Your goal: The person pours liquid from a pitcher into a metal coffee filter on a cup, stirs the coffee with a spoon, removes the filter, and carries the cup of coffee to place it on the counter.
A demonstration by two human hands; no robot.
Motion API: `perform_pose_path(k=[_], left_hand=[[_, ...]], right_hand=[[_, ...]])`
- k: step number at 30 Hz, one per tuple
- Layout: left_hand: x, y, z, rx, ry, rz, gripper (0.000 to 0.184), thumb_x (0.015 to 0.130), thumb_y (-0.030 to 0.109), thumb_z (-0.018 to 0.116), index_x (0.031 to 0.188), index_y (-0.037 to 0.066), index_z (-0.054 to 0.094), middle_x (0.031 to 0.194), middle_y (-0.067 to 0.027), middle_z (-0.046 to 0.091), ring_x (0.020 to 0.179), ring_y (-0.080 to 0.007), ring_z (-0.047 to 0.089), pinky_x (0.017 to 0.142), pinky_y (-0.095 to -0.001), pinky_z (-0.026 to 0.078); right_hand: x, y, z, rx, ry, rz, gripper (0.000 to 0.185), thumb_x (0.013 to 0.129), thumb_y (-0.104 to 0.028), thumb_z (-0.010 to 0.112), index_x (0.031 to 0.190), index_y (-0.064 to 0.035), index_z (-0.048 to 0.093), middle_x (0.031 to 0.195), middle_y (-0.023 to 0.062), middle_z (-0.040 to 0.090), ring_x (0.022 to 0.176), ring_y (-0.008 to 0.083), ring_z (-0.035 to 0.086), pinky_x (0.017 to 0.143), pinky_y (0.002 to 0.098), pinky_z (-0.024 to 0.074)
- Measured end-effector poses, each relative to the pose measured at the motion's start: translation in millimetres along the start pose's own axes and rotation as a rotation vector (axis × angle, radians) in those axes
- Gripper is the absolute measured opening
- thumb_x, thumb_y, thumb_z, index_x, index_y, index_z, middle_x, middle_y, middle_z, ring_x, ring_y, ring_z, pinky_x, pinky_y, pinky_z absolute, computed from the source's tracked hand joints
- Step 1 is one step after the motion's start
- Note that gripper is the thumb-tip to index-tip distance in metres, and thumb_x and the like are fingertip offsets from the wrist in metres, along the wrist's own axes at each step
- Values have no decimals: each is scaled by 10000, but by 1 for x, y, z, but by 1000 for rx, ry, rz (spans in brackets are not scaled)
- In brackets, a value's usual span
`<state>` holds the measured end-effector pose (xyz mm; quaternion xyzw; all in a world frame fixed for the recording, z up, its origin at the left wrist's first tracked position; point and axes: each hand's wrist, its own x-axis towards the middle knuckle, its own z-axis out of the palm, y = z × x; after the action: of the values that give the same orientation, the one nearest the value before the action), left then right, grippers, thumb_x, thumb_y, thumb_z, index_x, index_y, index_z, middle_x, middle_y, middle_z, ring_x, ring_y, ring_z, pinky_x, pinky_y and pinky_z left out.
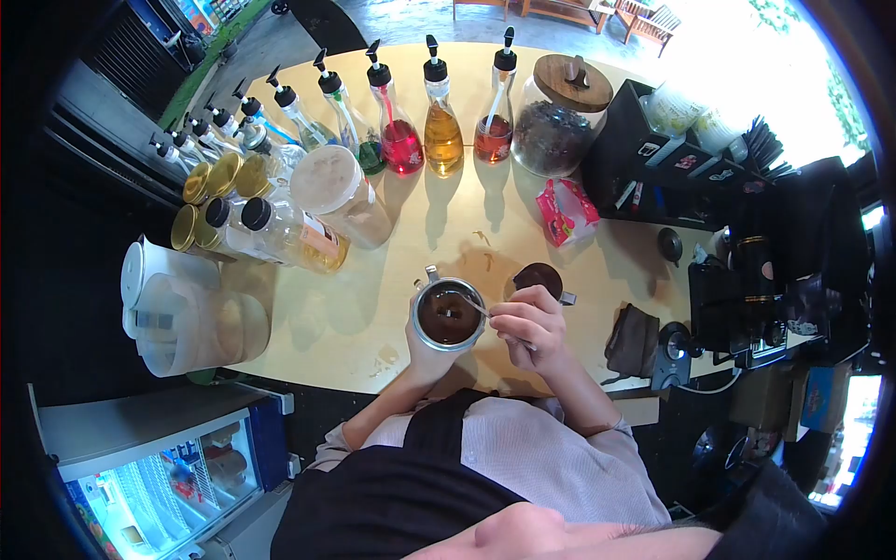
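A metal cup [449, 315] of dark brown liquid is held over the front of the table by my left hand [428, 353], whose fingers are mostly hidden behind it. My right hand [532, 329] pinches a thin metal spoon [477, 306], its far end reaching into the liquid. Just beyond my right hand stands a second small cup [539, 279] with dark contents and a metal handle, partly covered by my fingers. Brown wet marks lie on the wood near both cups.
Pump bottles [444, 131] of coloured syrup curve along the back beside a wooden-lidded jar [557, 121]. Pitchers [201, 322] and a powder tub [341, 191] stand left. To the right are a pink packet [567, 213], a dark cloth [633, 342] and a black organizer [653, 168].
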<state>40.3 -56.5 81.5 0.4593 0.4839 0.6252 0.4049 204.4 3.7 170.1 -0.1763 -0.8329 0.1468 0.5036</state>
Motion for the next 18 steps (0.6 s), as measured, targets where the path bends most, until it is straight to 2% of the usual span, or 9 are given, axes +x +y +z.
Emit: perform_pose_path(k=[1,7,18], left_hand=[[0,0,0,-17,4,-11,710,617,70,857,1188,27,438,1076,-107,594,978,-191,614,849,-325,517],[1,-1,-1,59,-7,11,707,616,76,859,1183,28,440,1070,-106,596,976,-192,615,846,-326,518],[1,-1,0,1,-15,-2,719,623,59,848,1205,29,427,1089,-116,595,997,-204,614,857,-334,514]], right_hand=[[0,0,0,0,0,0,100,836,-110,611,924,-63,604,818,88,674,681,247,542,621,332,455],[1,0,0,-6,26,9,103,835,-118,611,922,-62,608,815,88,676,683,248,545,630,330,457],[4,0,0,-10,14,0,94,865,-133,599,926,-61,593,801,82,674,699,244,547,634,329,452]])
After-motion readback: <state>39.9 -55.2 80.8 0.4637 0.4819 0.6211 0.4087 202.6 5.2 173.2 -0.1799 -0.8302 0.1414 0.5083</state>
